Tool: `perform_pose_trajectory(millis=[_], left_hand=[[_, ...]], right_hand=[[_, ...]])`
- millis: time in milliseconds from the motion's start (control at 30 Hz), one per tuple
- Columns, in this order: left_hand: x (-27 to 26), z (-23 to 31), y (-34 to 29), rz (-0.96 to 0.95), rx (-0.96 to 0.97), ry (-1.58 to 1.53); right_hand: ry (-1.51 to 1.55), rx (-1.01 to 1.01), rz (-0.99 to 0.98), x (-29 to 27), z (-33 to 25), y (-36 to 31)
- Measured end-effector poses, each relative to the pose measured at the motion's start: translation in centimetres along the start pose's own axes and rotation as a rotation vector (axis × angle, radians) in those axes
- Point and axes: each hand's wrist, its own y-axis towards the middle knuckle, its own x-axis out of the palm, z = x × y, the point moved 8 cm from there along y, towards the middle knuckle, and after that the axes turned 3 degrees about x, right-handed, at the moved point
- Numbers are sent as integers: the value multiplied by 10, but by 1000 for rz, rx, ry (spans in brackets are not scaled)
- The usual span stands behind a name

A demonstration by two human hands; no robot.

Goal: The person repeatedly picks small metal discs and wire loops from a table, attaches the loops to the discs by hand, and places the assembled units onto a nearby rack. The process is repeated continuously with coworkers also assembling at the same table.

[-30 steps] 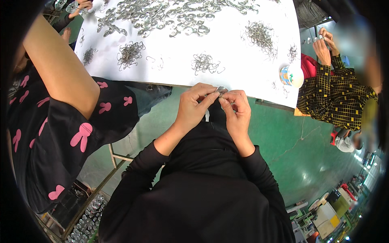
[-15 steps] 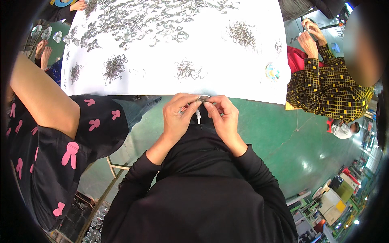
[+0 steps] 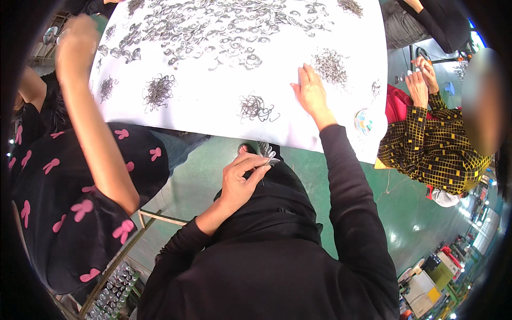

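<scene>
our left hand (image 3: pixel 244 178) pinching a small shiny metal piece (image 3: pixel 271 159) over our lap, our right hand (image 3: pixel 309 93) flat and open on the white table (image 3: pixel 213 114), just beside a tangled wire clump (image 3: pixel 330 65), small round multicoloured package (image 3: pixel 363 120) near the edge

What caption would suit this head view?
Left hand pinches a small metal piece while the right hand rests on the white table beside wire bundles.

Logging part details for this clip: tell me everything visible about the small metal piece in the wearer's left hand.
The small metal piece looks silvery, thin and flat, like the stamped parts spread on the white table. It is pinched between the thumb and fingertips of the left hand, held off the table's near edge above the lap. Only its end protrudes past the fingers; its full shape is hidden.
</scene>
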Motion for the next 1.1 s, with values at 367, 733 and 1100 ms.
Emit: perform_pose_trajectory(millis=[367, 733, 1100], left_hand=[[4, -12, -8, 32, 9, -53], [1, -12, -19, 46, -5, -75], [-7, -8, -25, 21, 80, -18]], right_hand=[[330, 243, -212, -17, 12, -11], [105, 362, -557, 3, -27, -46], [49, 54, -358, -1, -12, -8]])
